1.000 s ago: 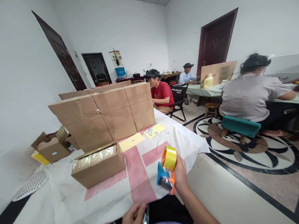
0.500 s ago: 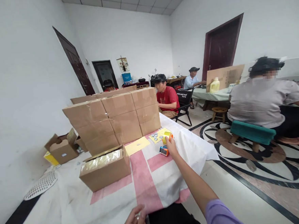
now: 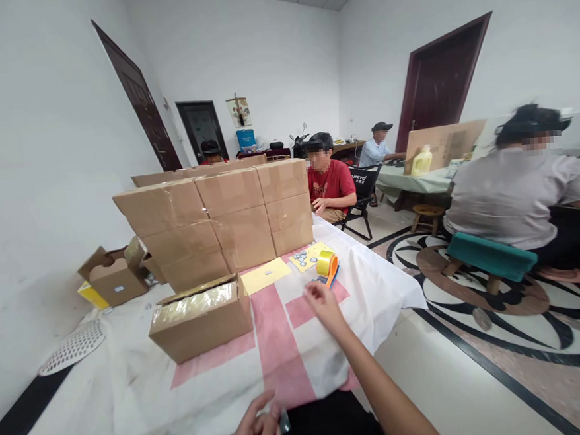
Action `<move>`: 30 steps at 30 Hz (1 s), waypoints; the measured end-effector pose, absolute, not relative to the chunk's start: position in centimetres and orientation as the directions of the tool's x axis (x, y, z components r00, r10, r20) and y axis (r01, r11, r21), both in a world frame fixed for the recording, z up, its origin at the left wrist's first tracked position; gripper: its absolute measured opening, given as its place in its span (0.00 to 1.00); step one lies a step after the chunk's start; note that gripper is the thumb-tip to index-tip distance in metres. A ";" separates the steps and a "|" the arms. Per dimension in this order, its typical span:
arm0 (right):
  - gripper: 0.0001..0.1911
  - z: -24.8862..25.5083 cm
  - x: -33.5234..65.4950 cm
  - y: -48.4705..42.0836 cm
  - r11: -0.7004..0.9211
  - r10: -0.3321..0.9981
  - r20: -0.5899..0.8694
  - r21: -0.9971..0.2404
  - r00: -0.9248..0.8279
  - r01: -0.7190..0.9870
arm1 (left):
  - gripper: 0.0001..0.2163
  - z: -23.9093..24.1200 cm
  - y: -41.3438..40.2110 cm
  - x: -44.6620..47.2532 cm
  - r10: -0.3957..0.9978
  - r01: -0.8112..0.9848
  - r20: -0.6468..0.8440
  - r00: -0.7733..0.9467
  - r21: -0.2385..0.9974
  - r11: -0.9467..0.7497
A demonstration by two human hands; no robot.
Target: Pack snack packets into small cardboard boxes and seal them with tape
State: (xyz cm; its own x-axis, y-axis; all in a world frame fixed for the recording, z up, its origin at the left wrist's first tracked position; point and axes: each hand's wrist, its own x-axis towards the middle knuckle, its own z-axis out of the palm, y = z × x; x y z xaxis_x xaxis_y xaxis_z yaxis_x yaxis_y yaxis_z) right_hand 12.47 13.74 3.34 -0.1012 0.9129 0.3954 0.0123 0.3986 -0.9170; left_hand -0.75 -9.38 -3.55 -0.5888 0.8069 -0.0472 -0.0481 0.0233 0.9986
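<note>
My right hand (image 3: 322, 303) is over the cloth, just in front of a tape dispenser (image 3: 329, 266) with an orange frame and a roll of yellowish tape. Its fingers are loosely bent and hold nothing that I can see. The dispenser rests on the table beside a yellow patterned card (image 3: 308, 256). At the near table edge, by my lap, my left hand (image 3: 259, 430) has curled fingers; a small clear plastic-like piece (image 3: 284, 422) shows at its fingertips. A long open carton (image 3: 201, 330) with shiny clear-wrapped contents stands ahead of it.
Stacked cardboard boxes (image 3: 240, 221) form a wall across the table. A plain yellow sheet (image 3: 266, 274) lies before them. An opened carton (image 3: 118, 279) and a white perforated sheet (image 3: 74, 347) are at left. A co-worker in red (image 3: 335, 184) sits beyond; others sit right.
My right hand has let go of the tape dispenser and drawn back toward me to the left. The dispenser now stands by itself on the cloth. My left hand stays near the table edge.
</note>
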 end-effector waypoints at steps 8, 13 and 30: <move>0.09 7.3 10.0 3.0 0.807 0.272 0.338 -0.590 -0.901 0.022 | 0.29 -3.0 -10.3 -1.0 0.835 0.023 -0.038 -0.549 0.998 0.060; 0.04 8.1 9.7 2.8 0.892 0.214 0.283 -0.446 -0.935 0.069 | 0.28 -2.8 -10.8 -2.6 0.856 0.097 -0.026 -0.516 0.991 0.089; 0.06 10.7 9.8 1.2 0.978 0.127 0.410 -0.206 -0.903 0.044 | 0.53 -4.5 -10.8 -8.2 0.789 0.255 -0.118 -0.603 0.908 0.331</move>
